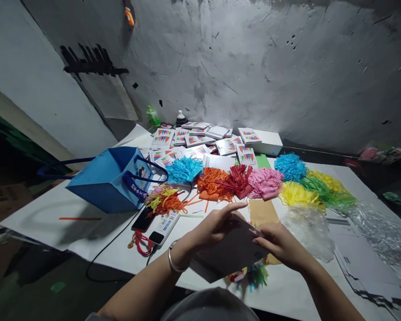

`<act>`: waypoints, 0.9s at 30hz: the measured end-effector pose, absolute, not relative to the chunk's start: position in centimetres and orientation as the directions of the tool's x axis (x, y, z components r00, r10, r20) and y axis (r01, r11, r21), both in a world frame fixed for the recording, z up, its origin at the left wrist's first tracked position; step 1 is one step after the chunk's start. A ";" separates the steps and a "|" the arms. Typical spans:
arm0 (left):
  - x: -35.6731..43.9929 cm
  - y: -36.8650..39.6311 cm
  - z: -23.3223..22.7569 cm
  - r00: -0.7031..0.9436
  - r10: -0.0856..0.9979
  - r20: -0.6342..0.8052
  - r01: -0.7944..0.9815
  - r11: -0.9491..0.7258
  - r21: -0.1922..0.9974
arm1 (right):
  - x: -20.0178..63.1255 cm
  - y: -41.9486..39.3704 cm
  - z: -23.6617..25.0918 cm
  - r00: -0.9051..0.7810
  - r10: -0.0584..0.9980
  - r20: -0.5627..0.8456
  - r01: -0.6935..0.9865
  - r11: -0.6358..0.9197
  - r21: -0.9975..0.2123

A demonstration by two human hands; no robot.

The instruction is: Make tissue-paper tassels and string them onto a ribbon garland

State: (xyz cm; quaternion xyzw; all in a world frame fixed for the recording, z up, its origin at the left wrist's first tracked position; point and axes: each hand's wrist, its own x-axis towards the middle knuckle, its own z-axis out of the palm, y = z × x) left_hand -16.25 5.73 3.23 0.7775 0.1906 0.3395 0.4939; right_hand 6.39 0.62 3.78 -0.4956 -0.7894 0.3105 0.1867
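Observation:
A flat grey-white card (230,252) is tilted over the near edge of the table, between my hands. My right hand (277,240) pinches its right edge, thumb on the near face. My left hand (217,225) is at its upper left edge, index finger stretched along the top and the other fingers partly hidden behind it. Below the card, a bunch of multicoloured paper strips (257,274) lies on the table. A tan sheet or envelope (263,211) lies just behind the card, partly covered by my right hand.
A row of tassel bunches includes orange (214,183), pink (265,182) and yellow (299,195). Behind are several printed packets (162,137) and a white box (269,142). Left stand a blue bag (103,183), a phone (143,219) and a cabled power bank (163,229). Clear plastic (309,232) lies right.

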 end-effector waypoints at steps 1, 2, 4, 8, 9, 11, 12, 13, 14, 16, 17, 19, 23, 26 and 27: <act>-16.2 5.8 3.2 0.677 0.655 0.336 -0.033 -0.428 0.903 | 6.3 0.5 3.5 -0.421 0.907 0.012 0.695 0.331 -0.639; -16.3 5.8 3.2 0.659 0.678 0.326 -0.005 -0.429 0.903 | 6.2 0.3 3.2 -0.401 0.915 0.040 0.720 0.342 -0.604; -16.4 5.9 3.3 0.645 0.705 0.295 0.081 -0.447 0.891 | 6.0 0.0 2.7 -0.388 0.920 0.051 0.726 0.339 -0.598; -17.1 6.3 3.3 0.635 0.717 0.289 0.113 -0.457 0.882 | 6.0 -0.5 1.5 -0.398 0.917 0.002 0.597 0.261 -0.758; -17.4 6.4 3.1 0.619 0.736 0.274 0.119 -0.433 0.894 | 6.0 -0.6 1.2 -0.372 0.928 0.009 0.577 0.239 -0.781; -17.9 6.6 2.8 0.577 0.789 0.212 0.173 -0.372 0.912 | 6.0 -0.9 0.4 -0.302 0.953 0.019 0.534 0.186 -0.825; -18.1 6.7 2.6 0.554 0.813 0.180 0.214 -0.348 0.913 | 5.9 -1.1 0.0 -0.283 0.959 0.014 0.494 0.159 -0.855; -18.4 6.7 2.5 0.535 0.831 0.156 0.254 -0.334 0.908 | 5.8 -1.2 -0.4 -0.282 0.959 0.006 0.439 0.135 -0.888; -18.6 6.7 2.4 0.522 0.841 0.141 0.284 -0.327 0.901 | 5.6 -1.3 -0.8 -0.292 0.956 -0.002 0.379 0.114 -0.918; -19.0 6.7 2.2 0.515 0.848 0.125 0.297 -0.314 0.902 | 5.1 -1.4 -1.5 -0.301 0.954 0.002 0.288 0.093 -0.953; -19.2 6.8 2.1 0.511 0.852 0.114 0.287 -0.295 0.912 | 4.7 -1.4 -1.9 -0.282 0.960 0.008 0.278 0.089 -0.957; -19.6 7.1 1.5 0.497 0.865 0.071 0.257 -0.225 0.940 | 3.7 -1.2 -2.8 -0.191 0.981 0.025 0.317 0.086 -0.945; -21.1 9.4 -1.7 0.431 0.902 -0.032 0.325 -0.123 0.938 | 2.3 -0.8 -5.4 -0.105 0.994 0.042 0.370 0.079 -0.926; -23.1 12.3 -5.4 0.300 0.949 -0.100 0.477 -0.059 0.877 | 3.1 -1.1 -8.8 -0.093 0.992 0.088 0.406 0.119 -0.906; -23.7 13.3 -6.7 0.261 0.958 -0.119 0.507 -0.031 0.861 | 3.6 -1.5 -10.2 -0.069 0.990 0.120 0.467 0.139 -0.873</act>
